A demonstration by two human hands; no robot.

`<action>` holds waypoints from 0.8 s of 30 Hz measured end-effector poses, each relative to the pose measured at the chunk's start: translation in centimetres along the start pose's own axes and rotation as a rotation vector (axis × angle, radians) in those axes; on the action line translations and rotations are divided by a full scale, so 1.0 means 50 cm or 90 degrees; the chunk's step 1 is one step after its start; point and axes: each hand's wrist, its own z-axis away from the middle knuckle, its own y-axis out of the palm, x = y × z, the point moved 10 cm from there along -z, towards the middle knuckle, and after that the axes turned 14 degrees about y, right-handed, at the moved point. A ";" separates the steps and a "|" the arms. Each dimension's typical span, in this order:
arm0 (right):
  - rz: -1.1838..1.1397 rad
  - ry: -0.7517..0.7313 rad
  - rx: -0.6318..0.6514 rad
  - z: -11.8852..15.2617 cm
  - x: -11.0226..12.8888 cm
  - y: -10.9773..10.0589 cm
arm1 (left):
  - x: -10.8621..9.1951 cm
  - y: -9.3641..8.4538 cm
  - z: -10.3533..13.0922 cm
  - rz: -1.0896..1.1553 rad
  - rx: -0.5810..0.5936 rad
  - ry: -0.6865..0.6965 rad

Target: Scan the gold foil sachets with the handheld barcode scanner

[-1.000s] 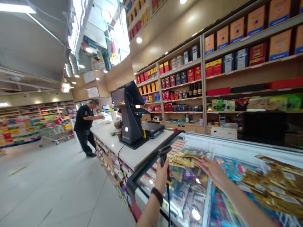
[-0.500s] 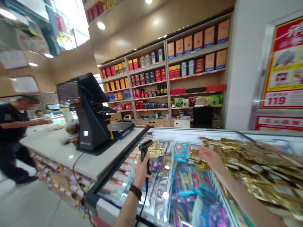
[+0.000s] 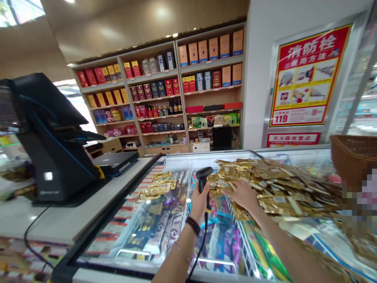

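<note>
We see one handheld scanner point(image 3: 203, 177) with a black head and grip, a touch of yellow-orange at its base, and a black cord point(image 3: 203, 239) trailing down; it stands nearly upright above the glass-topped freezer point(image 3: 100, 275), in our left hand point(image 3: 201, 199), whose fingers are wrapped firmly round the handle; our right hand point(image 3: 243, 194) lies palm down at the near-left edge of a broad heap of gold packets point(image 3: 282, 184), fingers stretched forward, and we cannot tell whether they pinch a packet; the packets are flat, shiny and crinkled, several with pale labels, overlapping on the right side of the freezer top.

We count two lots of gold packets, the heap and a much smaller group point(image 3: 159, 186) on the left; we also count one black terminal point(image 3: 50, 141), one red-and-yellow poster point(image 3: 308, 78) above a smaller red sign point(image 3: 293, 138), and six orange boxes point(image 3: 203, 52) in the top row of the right-hand shelves; the packets in the heap overlap too much for us to number.

The terminal is cut off at the left edge; a brown basket point(image 3: 353, 157) is cut off at the right, with a pixelated patch beside it; glare blurs the goods under the glass.
</note>
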 end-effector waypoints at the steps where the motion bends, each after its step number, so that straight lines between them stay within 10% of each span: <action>1: 0.027 0.008 -0.008 0.003 0.005 0.006 | 0.016 0.013 0.007 0.002 0.008 -0.011; 12: 0.069 0.067 -0.006 -0.037 -0.036 0.002 | 0.064 0.018 0.038 0.004 0.014 -0.050; 24: -0.422 0.058 -0.004 -0.049 -0.097 -0.072 | 0.057 0.044 0.051 0.033 0.034 -0.051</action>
